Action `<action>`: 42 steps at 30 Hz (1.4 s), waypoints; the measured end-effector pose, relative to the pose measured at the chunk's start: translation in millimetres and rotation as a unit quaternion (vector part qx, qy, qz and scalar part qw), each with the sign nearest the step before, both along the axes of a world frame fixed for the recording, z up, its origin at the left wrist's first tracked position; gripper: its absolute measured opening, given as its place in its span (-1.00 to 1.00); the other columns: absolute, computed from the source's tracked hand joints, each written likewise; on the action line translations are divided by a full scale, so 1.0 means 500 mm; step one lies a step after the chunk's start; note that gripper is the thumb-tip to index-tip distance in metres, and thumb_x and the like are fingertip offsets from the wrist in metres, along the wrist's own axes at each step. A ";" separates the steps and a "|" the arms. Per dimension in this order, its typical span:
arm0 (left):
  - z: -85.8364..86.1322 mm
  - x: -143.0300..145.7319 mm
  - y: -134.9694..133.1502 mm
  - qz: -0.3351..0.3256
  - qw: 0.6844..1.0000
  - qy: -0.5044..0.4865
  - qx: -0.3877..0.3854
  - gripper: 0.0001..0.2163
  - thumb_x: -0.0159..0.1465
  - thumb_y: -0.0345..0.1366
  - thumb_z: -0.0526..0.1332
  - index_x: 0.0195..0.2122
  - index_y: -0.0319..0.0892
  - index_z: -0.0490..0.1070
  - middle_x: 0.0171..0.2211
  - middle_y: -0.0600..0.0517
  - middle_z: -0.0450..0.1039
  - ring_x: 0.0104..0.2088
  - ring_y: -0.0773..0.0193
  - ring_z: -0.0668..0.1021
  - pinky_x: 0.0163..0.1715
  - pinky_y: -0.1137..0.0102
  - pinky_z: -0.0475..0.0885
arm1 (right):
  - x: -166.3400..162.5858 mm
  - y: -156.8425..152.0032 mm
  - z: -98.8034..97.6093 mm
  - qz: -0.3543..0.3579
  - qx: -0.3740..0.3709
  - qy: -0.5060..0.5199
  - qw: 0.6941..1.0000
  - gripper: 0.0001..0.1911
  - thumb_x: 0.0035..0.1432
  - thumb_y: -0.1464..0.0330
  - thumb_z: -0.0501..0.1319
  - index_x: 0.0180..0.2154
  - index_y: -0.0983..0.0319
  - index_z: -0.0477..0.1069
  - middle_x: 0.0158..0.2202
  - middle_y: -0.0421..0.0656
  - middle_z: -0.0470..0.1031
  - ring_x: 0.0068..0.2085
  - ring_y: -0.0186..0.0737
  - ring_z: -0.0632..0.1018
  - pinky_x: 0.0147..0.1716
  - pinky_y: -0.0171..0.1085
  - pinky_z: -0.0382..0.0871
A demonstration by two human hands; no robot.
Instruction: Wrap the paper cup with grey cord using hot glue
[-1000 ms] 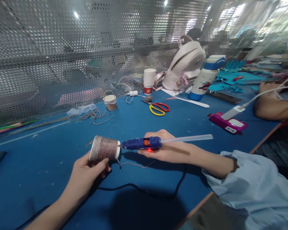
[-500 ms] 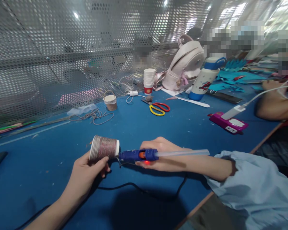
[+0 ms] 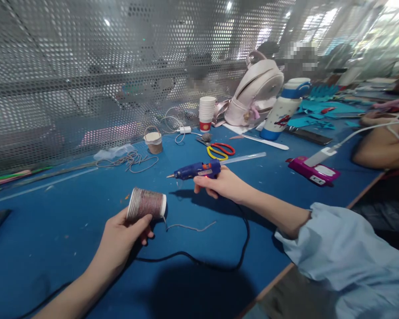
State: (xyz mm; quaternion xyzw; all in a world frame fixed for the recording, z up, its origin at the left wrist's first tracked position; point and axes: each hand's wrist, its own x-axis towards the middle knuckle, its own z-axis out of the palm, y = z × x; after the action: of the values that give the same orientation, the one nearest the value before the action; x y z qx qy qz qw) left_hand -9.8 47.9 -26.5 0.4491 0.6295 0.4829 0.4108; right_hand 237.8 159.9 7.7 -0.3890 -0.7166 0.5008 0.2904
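A: Progress on the cup?

B: Paper cup [image 3: 144, 204]: cord windings cover most of the visible wall, greyish at the wide end, reddish-brown toward the narrow one. Judged remaining: a bare white band [image 3: 164, 205] at the narrow end, and a loose cord tail [image 3: 189, 227] trailing from there across the blue table [image 3: 66, 212]. Far side hidden.

A: Position relative to the fingers?

B: Cup on its side in the left hand [image 3: 121, 232], pinched: thumb along the near wall, other fingers partly hidden beneath and behind. Contact with the table: cannot tell.

A: And the right hand [image 3: 228, 182]?

B: Fingers curled around the blue hot glue gun [image 3: 196, 170]. Nozzle [image 3: 170, 176] points leftward, near the white band but apart from it. Squeeze on the trigger: cannot tell.
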 end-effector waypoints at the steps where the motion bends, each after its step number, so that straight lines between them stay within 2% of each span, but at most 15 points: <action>1: 0.001 0.000 0.001 -0.003 1.000 0.003 -0.001 -0.75 0.02 -0.12 0.41 -0.45 -0.17 0.47 -0.69 0.08 0.50 -0.70 0.35 0.43 -0.65 0.46 0.35 | -0.004 0.009 -0.009 -0.014 0.013 -0.016 1.000 -0.63 0.14 0.08 0.26 -0.43 0.27 0.49 -0.41 -0.14 0.59 -0.62 -0.44 0.33 -0.59 -0.36 0.25; 6: 0.000 -0.005 0.000 -0.011 1.000 0.022 0.005 -0.77 0.06 -0.11 0.39 -0.45 -0.16 0.46 -0.67 0.08 0.51 -0.68 0.33 0.45 -0.62 0.44 0.37 | -0.025 0.035 -0.032 -0.036 0.081 -0.196 0.977 -0.68 0.25 0.17 0.19 -0.18 0.23 0.59 -0.26 -0.12 0.62 -0.25 -0.19 0.55 -0.21 -0.27 0.40; 9: 0.000 -0.006 -0.003 -0.016 0.999 0.029 0.011 -0.77 0.08 -0.11 0.38 -0.43 -0.16 0.47 -0.66 0.08 0.51 -0.67 0.32 0.45 -0.61 0.43 0.38 | -0.027 0.038 -0.029 -0.030 0.108 -0.271 0.956 -0.62 0.28 0.10 0.16 -0.09 0.19 0.58 -0.22 -0.12 0.60 -0.17 -0.11 0.55 -0.17 -0.23 0.39; 14: 0.000 -0.007 -0.007 -0.011 1.000 0.017 0.020 -0.78 0.10 -0.13 0.38 -0.41 -0.17 0.48 -0.65 0.07 0.51 -0.66 0.32 0.46 -0.61 0.43 0.38 | 0.017 0.025 -0.003 -0.024 0.170 -0.330 0.928 -0.52 0.28 -0.03 0.12 -0.31 0.24 0.52 -0.37 -0.10 0.54 -0.31 -0.16 0.51 -0.33 -0.26 0.31; 17: -0.002 -0.006 -0.010 0.003 1.000 0.000 0.030 -0.77 0.09 -0.13 0.40 -0.41 -0.18 0.49 -0.65 0.07 0.52 -0.66 0.32 0.46 -0.61 0.42 0.38 | 0.053 -0.013 0.031 -0.097 0.254 -0.377 0.885 -0.48 0.24 -0.04 0.17 -0.52 0.23 0.39 -0.47 -0.09 0.48 -0.36 -0.16 0.48 -0.33 -0.24 0.26; 19: 0.000 -0.004 -0.012 0.015 0.999 -0.010 0.033 -0.77 0.08 -0.13 0.40 -0.41 -0.17 0.49 -0.65 0.07 0.51 -0.66 0.31 0.46 -0.62 0.42 0.39 | 0.060 -0.050 0.053 -0.125 0.276 -0.338 0.891 -0.55 0.27 0.07 0.18 -0.54 0.23 0.34 -0.49 -0.14 0.46 -0.40 -0.22 0.45 -0.34 -0.25 0.24; 20: 0.002 -0.002 -0.014 0.019 0.999 -0.013 0.033 -0.77 0.08 -0.12 0.40 -0.41 -0.17 0.50 -0.65 0.07 0.52 -0.65 0.30 0.47 -0.61 0.42 0.39 | 0.055 -0.069 0.060 -0.107 0.257 -0.289 0.916 -0.62 0.27 0.14 0.18 -0.50 0.23 0.35 -0.50 -0.17 0.46 -0.43 -0.27 0.44 -0.37 -0.27 0.24; 22: 0.009 0.002 -0.019 0.027 0.999 -0.007 0.037 -0.78 0.09 -0.13 0.40 -0.42 -0.16 0.50 -0.65 0.08 0.52 -0.64 0.30 0.48 -0.61 0.43 0.40 | 0.027 -0.098 0.061 -0.012 0.171 -0.177 0.969 -0.73 0.26 0.20 0.21 -0.41 0.23 0.39 -0.45 -0.21 0.50 -0.42 -0.32 0.46 -0.37 -0.32 0.30; 24: 0.019 0.008 -0.024 0.034 0.998 0.019 0.043 -0.81 0.10 -0.15 0.39 -0.44 -0.14 0.49 -0.66 0.10 0.51 -0.64 0.31 0.48 -0.60 0.43 0.40 | -0.018 -0.112 0.042 0.059 0.081 -0.114 0.989 -0.80 0.19 0.23 0.28 -0.31 0.25 0.42 -0.37 -0.19 0.53 -0.36 -0.32 0.50 -0.33 -0.33 0.36; 26: 0.027 0.012 -0.029 0.039 0.997 0.057 0.046 -0.84 0.10 -0.17 0.38 -0.45 -0.13 0.49 -0.67 0.12 0.49 -0.65 0.31 0.47 -0.60 0.44 0.40 | -0.066 -0.112 0.012 0.069 0.020 -0.062 0.995 -0.74 0.12 0.30 0.35 -0.19 0.26 0.41 -0.22 -0.14 0.56 -0.27 -0.31 0.54 -0.24 -0.31 0.43; 28: 0.032 0.013 -0.031 0.040 0.995 0.083 0.048 -0.85 0.11 -0.18 0.36 -0.45 -0.13 0.50 -0.67 0.13 0.48 -0.64 0.31 0.48 -0.59 0.44 0.40 | -0.106 -0.106 -0.015 0.066 -0.060 -0.034 0.995 -0.66 0.04 0.35 0.41 -0.15 0.28 0.41 -0.18 -0.12 0.56 -0.21 -0.30 0.57 -0.19 -0.30 0.45; 31: 0.030 0.009 -0.032 0.038 0.993 0.097 0.049 -0.84 0.12 -0.16 0.36 -0.43 -0.13 0.50 -0.65 0.13 0.50 -0.62 0.32 0.48 -0.56 0.44 0.42 | -0.134 -0.100 -0.033 0.048 -0.160 -0.001 0.986 -0.72 0.00 0.45 0.43 -0.24 0.29 0.42 -0.34 -0.22 0.55 -0.34 -0.38 0.56 -0.29 -0.38 0.44; 35: 0.024 0.002 -0.032 0.040 0.994 0.097 0.029 -0.82 0.14 -0.15 0.37 -0.40 -0.14 0.50 -0.63 0.13 0.51 -0.62 0.32 0.49 -0.56 0.44 0.41 | -0.132 -0.100 -0.027 0.068 -0.240 0.038 0.968 -0.89 0.15 0.50 0.29 -0.35 0.28 0.36 -0.58 -0.32 0.43 -0.58 -0.46 0.45 -0.52 -0.43 0.39; 38: 0.024 0.001 -0.032 0.032 0.996 0.086 0.011 -0.82 0.13 -0.15 0.38 -0.40 -0.15 0.50 -0.64 0.12 0.52 -0.62 0.33 0.48 -0.58 0.46 0.40 | -0.122 -0.098 -0.022 0.081 -0.158 0.022 0.984 -0.94 0.16 0.48 0.25 -0.35 0.27 0.38 -0.55 -0.33 0.42 -0.61 -0.49 0.35 -0.60 -0.45 0.26; 42: 0.024 0.003 -0.032 0.019 0.998 0.059 -0.005 -0.79 0.12 -0.13 0.39 -0.38 -0.17 0.50 -0.65 0.10 0.52 -0.66 0.35 0.47 -0.60 0.47 0.38 | -0.111 -0.100 -0.018 0.078 0.074 -0.011 0.994 -0.92 0.18 0.50 0.23 -0.38 0.27 0.40 -0.51 -0.30 0.40 -0.47 -0.43 0.37 -0.44 -0.41 0.24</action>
State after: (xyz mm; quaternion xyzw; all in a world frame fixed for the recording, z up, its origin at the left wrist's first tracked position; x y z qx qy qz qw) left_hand -8.3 32.1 -14.5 0.4628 0.6636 0.4603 0.3655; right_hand 182.1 110.0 -1.2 -0.3144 -0.7830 0.4635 0.2706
